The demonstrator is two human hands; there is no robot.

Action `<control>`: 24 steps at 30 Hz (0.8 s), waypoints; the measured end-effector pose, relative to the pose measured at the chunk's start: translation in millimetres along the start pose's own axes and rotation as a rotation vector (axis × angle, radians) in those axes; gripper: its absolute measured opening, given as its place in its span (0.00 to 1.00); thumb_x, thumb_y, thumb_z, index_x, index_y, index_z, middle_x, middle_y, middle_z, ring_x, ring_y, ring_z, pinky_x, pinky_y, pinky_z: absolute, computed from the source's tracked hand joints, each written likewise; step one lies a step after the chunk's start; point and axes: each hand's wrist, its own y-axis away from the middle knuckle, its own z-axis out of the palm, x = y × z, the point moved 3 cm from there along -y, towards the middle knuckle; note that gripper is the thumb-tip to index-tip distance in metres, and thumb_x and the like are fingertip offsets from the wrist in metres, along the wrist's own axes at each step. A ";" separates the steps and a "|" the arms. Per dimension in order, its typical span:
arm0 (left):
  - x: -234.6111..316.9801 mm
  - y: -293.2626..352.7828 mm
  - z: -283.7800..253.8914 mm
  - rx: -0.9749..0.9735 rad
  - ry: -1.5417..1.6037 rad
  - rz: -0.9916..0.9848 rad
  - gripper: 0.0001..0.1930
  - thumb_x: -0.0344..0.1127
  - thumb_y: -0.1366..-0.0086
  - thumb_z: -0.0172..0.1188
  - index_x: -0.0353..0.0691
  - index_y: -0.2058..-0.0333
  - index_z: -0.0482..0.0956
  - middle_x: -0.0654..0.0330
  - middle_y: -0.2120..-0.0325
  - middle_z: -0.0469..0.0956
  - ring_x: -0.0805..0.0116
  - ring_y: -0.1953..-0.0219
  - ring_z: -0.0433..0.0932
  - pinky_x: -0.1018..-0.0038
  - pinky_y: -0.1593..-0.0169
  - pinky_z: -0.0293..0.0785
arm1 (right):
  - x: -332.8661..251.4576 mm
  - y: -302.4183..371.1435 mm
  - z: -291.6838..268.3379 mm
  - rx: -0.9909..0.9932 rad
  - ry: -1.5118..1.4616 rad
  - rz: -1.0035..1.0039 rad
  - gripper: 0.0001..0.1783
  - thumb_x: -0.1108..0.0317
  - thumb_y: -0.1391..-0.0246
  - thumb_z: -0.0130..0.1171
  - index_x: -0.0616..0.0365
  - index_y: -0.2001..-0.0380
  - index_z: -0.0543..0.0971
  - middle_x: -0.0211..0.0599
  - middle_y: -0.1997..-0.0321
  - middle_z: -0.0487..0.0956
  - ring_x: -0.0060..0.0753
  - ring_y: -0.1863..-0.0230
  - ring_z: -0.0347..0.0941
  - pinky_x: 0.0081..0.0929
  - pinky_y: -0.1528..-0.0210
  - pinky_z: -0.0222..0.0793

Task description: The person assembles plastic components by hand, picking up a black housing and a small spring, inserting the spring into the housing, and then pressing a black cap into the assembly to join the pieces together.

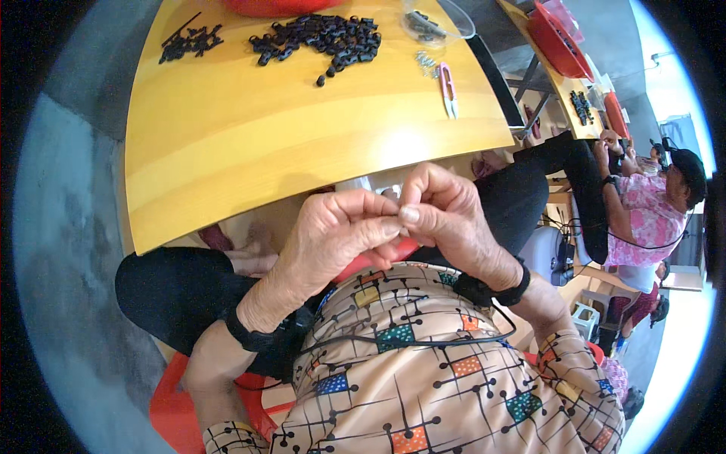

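My left hand (338, 228) and my right hand (445, 216) meet in front of my body, just short of the table's near edge. Thumb and forefinger of each hand are pinched, with the tips touching or nearly so. Whatever lies between the fingertips is too small to make out. On the yellow table (302, 136) beyond them is a large heap of small black parts (333, 39). A smaller pile of thin black pieces (193, 43) lies to its left. Pink-handled thread snips (448, 91) rest at the right, beside a scatter of small silvery pieces (426, 62).
A clear plastic container (437, 23) with small pieces stands at the table's far right corner. Part of a red basin (280, 6) shows at the far edge. On the right, a person in a pink patterned top (643, 216) sits at another table holding a red basin (558, 41).
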 end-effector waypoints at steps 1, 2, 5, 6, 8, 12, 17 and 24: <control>0.0 -0.8 1.5 0.002 -0.005 -0.030 0.08 0.31 0.41 0.57 0.31 0.66 0.76 0.59 0.76 0.77 0.78 0.77 0.76 0.84 0.72 0.76 | 4.8 1.5 -5.8 -0.005 0.048 -0.009 0.08 0.69 0.50 0.60 0.58 0.74 0.71 0.27 0.75 0.75 0.13 0.72 0.70 0.13 0.69 0.67; 0.0 -2.0 3.3 -0.005 -0.010 -0.025 0.08 0.31 0.41 0.57 0.31 0.66 0.76 0.59 0.76 0.77 0.78 0.77 0.76 0.84 0.72 0.76 | 5.0 3.2 -6.3 -0.013 0.021 -0.005 0.08 0.69 0.50 0.61 0.58 0.74 0.72 0.24 0.76 0.74 0.11 0.73 0.68 0.12 0.70 0.66; -5.5 -2.0 5.8 -0.010 0.060 -0.025 0.06 0.29 0.42 0.58 0.31 0.68 0.76 0.61 0.78 0.76 0.80 0.80 0.73 0.84 0.76 0.72 | 7.6 8.2 -7.3 -0.007 0.031 -0.008 0.08 0.69 0.51 0.62 0.57 0.74 0.72 0.22 0.76 0.73 0.09 0.74 0.66 0.10 0.72 0.64; -8.1 -2.3 7.2 -0.012 0.054 -0.025 0.06 0.29 0.42 0.58 0.31 0.68 0.76 0.61 0.78 0.76 0.80 0.80 0.73 0.84 0.76 0.72 | 7.8 10.9 -8.9 0.002 0.076 -0.006 0.08 0.69 0.51 0.62 0.57 0.74 0.72 0.22 0.76 0.73 0.09 0.74 0.66 0.10 0.72 0.63; -12.3 -2.7 8.0 0.020 0.021 -0.016 0.06 0.29 0.42 0.57 0.31 0.69 0.76 0.61 0.79 0.76 0.80 0.81 0.73 0.85 0.77 0.71 | 9.7 13.3 -9.8 0.012 0.118 -0.009 0.09 0.69 0.51 0.62 0.57 0.74 0.71 0.21 0.76 0.72 0.09 0.74 0.65 0.09 0.72 0.63; -16.0 -1.8 7.9 0.108 -0.025 -0.063 0.07 0.30 0.43 0.57 0.31 0.71 0.76 0.62 0.80 0.76 0.81 0.83 0.71 0.85 0.80 0.69 | 11.0 12.0 -6.6 -0.037 0.053 -0.049 0.09 0.69 0.51 0.61 0.58 0.72 0.70 0.23 0.75 0.73 0.09 0.72 0.67 0.09 0.72 0.63; -18.3 -2.7 9.2 0.121 0.027 -0.048 0.07 0.30 0.43 0.56 0.31 0.72 0.76 0.62 0.80 0.76 0.81 0.84 0.71 0.85 0.80 0.69 | 8.6 13.8 -5.8 -0.048 0.026 -0.073 0.09 0.69 0.51 0.61 0.58 0.72 0.70 0.22 0.74 0.72 0.10 0.71 0.68 0.10 0.71 0.65; -17.1 0.8 15.8 0.027 -0.011 -0.048 0.07 0.28 0.42 0.56 0.29 0.69 0.77 0.62 0.80 0.75 0.81 0.83 0.71 0.84 0.80 0.70 | 10.5 23.4 -17.3 -0.052 0.077 0.032 0.10 0.70 0.53 0.63 0.59 0.74 0.70 0.22 0.74 0.72 0.10 0.72 0.66 0.10 0.71 0.63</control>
